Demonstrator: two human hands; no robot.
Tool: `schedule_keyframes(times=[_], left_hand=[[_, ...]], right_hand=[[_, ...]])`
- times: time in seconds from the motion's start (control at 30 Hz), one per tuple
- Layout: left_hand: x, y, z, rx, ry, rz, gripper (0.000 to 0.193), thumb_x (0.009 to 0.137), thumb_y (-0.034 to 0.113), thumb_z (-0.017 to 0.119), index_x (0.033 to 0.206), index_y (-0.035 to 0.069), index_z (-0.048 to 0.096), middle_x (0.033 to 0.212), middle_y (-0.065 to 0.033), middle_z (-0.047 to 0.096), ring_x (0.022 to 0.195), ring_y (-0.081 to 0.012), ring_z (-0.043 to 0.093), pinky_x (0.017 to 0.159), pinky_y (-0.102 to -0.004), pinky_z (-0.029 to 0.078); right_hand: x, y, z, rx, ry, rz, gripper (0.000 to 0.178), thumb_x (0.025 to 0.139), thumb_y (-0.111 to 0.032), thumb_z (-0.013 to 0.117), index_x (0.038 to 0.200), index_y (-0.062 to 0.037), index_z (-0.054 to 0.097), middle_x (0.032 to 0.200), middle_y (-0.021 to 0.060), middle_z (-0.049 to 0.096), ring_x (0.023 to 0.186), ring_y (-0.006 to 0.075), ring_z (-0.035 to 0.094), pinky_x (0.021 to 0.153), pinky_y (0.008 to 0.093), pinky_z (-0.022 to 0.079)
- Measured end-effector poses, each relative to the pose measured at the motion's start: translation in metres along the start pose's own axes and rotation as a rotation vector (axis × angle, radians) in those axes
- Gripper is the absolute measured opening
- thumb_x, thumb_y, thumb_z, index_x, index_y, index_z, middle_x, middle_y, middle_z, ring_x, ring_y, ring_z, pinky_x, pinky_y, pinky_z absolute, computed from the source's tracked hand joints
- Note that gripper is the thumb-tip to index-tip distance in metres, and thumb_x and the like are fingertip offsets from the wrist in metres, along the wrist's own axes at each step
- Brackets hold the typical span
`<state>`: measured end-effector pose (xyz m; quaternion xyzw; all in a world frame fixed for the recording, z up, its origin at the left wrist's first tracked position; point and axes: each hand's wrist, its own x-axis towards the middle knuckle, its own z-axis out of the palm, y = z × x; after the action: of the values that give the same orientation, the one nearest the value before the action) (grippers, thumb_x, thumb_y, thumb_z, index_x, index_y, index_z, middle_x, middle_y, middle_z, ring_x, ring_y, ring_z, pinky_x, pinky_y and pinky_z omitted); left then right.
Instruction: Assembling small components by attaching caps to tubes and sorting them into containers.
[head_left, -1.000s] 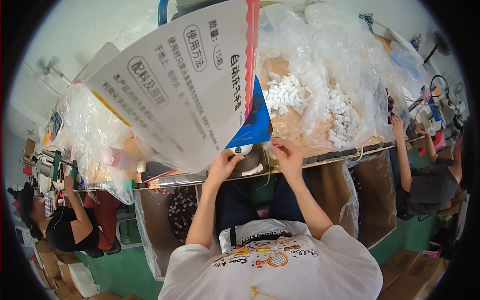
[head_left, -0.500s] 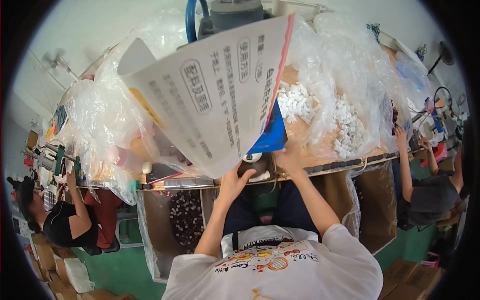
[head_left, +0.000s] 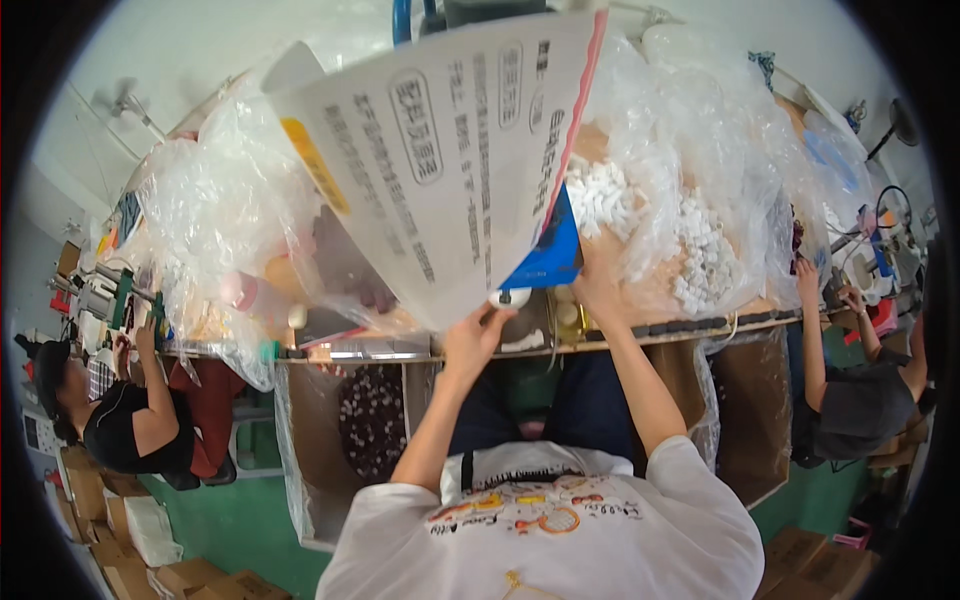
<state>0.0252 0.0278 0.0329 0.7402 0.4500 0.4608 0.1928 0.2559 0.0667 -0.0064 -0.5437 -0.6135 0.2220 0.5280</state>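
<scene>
A large curved white printed sheet [head_left: 440,190] with a pink edge stands over the middle of the bench and hides much behind it. Below its lower edge, my left hand [head_left: 474,342] is closed, thumb and fingertips together, beside a small white round part [head_left: 510,298] with a dark tip. What it pinches, if anything, is too small to make out. My right hand [head_left: 600,290] reaches up beside the blue machine part [head_left: 553,255]; its fingers are largely hidden there. Small white plastic pieces [head_left: 605,198] lie heaped just beyond my right hand.
Clear plastic sheeting [head_left: 215,215] covers both sides of the bench [head_left: 640,265]. More white pieces [head_left: 705,255] lie to the right. An open box [head_left: 372,425] of dark red and white pieces stands below at left. A pink bottle [head_left: 245,290] is at left. People work at both sides.
My left hand has risen slightly, and its thumb and fingers have come together. My right hand has moved a little right and up. The view has shifted slightly.
</scene>
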Motion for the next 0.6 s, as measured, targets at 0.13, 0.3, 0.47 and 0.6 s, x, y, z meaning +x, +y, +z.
schedule_keyframes(times=[0.13, 0.3, 0.47, 0.6], left_hand=[[0.003, 0.003, -0.084, 0.264, -0.454, -0.212, 0.027, 0.078, 0.023, 0.077, 0.099, 0.007, 0.074, 0.082, -0.0193, 0.069, 0.082, -0.0370, 0.068, 0.075, -0.0459, 0.051], [0.000, -0.042, -0.121, 0.619, -0.161, -0.416, 0.018, 0.079, 0.014, 0.072, 0.093, 0.003, 0.073, 0.086, -0.0227, 0.070, 0.085, -0.0406, 0.067, 0.076, -0.0469, 0.052], [0.020, -0.103, -0.037, 0.441, -0.084, -0.246, 0.024, 0.077, 0.020, 0.075, 0.090, 0.000, 0.071, 0.088, -0.0207, 0.070, 0.082, -0.0392, 0.068, 0.075, -0.0456, 0.052], [0.033, -0.103, -0.013, 0.454, -0.067, -0.177, 0.027, 0.071, 0.012, 0.079, 0.094, 0.001, 0.069, 0.085, -0.0201, 0.070, 0.080, -0.0400, 0.068, 0.070, -0.0446, 0.054]], right_hand=[[-0.019, -0.039, 0.016, -0.176, -0.081, -0.097, 0.014, 0.085, -0.012, 0.064, 0.092, -0.0019, 0.069, 0.084, 0.0188, 0.068, 0.081, 0.0385, 0.064, 0.071, 0.0440, 0.049], [-0.026, -0.056, 0.037, -0.116, -0.243, -0.057, 0.014, 0.080, -0.008, 0.065, 0.092, -0.0016, 0.067, 0.085, 0.0194, 0.066, 0.083, 0.0390, 0.064, 0.072, 0.0463, 0.049], [-0.043, -0.049, 0.050, -0.390, -0.261, -0.394, 0.025, 0.069, -0.004, 0.067, 0.093, -0.0016, 0.067, 0.092, 0.0187, 0.065, 0.087, 0.0360, 0.065, 0.076, 0.0455, 0.052], [-0.040, -0.050, 0.048, -0.400, -0.216, -0.442, 0.017, 0.076, -0.004, 0.067, 0.093, -0.0020, 0.070, 0.090, 0.0194, 0.067, 0.086, 0.0358, 0.066, 0.074, 0.0430, 0.054]])
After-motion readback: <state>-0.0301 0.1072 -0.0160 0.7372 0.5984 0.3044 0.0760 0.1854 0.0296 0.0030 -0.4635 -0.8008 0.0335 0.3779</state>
